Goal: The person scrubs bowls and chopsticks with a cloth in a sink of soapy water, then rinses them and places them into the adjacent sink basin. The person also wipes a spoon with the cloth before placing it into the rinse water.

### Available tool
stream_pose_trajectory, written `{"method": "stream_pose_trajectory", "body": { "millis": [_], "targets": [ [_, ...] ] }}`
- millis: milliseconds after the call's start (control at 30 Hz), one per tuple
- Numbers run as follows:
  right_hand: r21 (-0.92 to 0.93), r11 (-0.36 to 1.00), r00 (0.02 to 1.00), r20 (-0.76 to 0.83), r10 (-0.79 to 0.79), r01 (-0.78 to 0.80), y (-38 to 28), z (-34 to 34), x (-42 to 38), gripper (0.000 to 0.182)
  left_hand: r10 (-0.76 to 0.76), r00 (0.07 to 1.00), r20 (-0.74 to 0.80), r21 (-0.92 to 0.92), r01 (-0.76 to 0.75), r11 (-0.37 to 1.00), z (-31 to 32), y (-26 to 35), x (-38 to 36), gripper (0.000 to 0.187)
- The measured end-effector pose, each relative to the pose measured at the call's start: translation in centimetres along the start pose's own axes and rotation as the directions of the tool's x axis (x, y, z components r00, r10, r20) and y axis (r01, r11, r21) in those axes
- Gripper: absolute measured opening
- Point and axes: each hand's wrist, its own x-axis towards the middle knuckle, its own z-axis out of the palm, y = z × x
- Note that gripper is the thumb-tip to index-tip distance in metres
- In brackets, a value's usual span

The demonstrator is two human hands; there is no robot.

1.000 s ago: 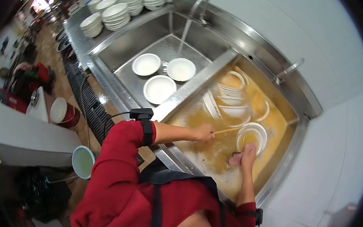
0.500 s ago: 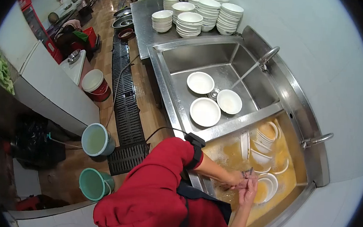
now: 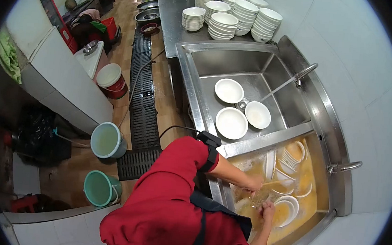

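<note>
My left hand (image 3: pixel 252 184) is closed on a thin wooden stick (image 3: pixel 272 182) that points right over the yellowish soapy water (image 3: pixel 312 196) of the near sink basin. My right hand (image 3: pixel 268 211) is low in the foam, fingers curled, against the rim of a white bowl (image 3: pixel 286 211) lying in the water. Something small and greyish shows between the two hands; I cannot tell which hand has it. More white bowls (image 3: pixel 292 153) stand stacked and tilted in the same basin.
The far basin (image 3: pixel 223 62) holds three white bowls (image 3: pixel 231 123), and its tap (image 3: pixel 306 72) is running. Stacks of clean bowls (image 3: pixel 224 21) stand on the steel counter beyond. Two buckets (image 3: pixel 106 139) and a floor grate (image 3: pixel 140 95) lie to the left.
The view has swung from the far basin toward the floor and the near basin. My hands came together over the water, then parted a little; the left hand still has the stick.
</note>
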Motion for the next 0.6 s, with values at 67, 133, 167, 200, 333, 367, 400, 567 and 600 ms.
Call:
{"method": "stream_pose_trajectory", "body": {
  "millis": [67,133,167,200,333,367,400,567,600],
  "targets": [
    [-0.122,0.990,0.993,0.090,0.081,-0.070,-1.0,1.5,-0.2,0.024,-0.100,0.994,-0.050,-0.152,0.091,0.984,0.0,2.4,-1.0,0.019],
    [0.443,0.876,0.937,0.185,-0.298,0.191,-5.9,7.9,-4.8,0.025,-0.338,0.941,0.029,-0.207,0.336,0.919,1.3,4.0,-2.4,0.018],
    [0.447,0.875,0.939,0.180,-0.293,0.188,-7.2,9.3,-5.7,0.025,-0.344,0.938,0.034,-0.205,0.344,0.917,1.9,4.1,-3.0,0.018],
    [0.470,0.854,0.943,0.117,-0.311,0.223,-8.5,10.5,-6.3,0.025,-0.278,0.960,0.045,-0.209,0.281,0.937,2.3,4.2,-3.3,0.018],
    [0.361,0.859,0.916,0.032,-0.400,0.363,-7.3,9.1,-4.8,0.030,-0.004,0.999,0.037,0.213,-0.004,0.977,1.5,7.3,-3.9,0.033],
    [0.269,0.876,0.913,-0.034,-0.406,0.400,-6.8,8.7,-4.7,0.037,0.269,0.954,0.132,0.585,-0.294,0.756,0.9,6.9,-2.6,0.039],
    [0.269,0.878,0.916,-0.045,-0.398,0.395,-6.7,9.0,-5.0,0.037,0.306,0.952,0.020,0.620,-0.251,0.743,-0.1,6.6,-1.4,0.037],
    [-0.343,0.876,0.941,0.121,-0.315,0.337,-9.9,13.6,-7.9,0.011,0.368,0.913,-0.177,0.262,-0.316,0.912,-2.6,7.5,0.6,0.028],
    [-0.496,0.806,0.944,0.120,-0.307,0.324,-10.8,14.1,-8.5,0.010,0.363,0.913,-0.185,0.253,-0.313,0.915,-2.1,6.9,1.2,0.025]
  ]
}}
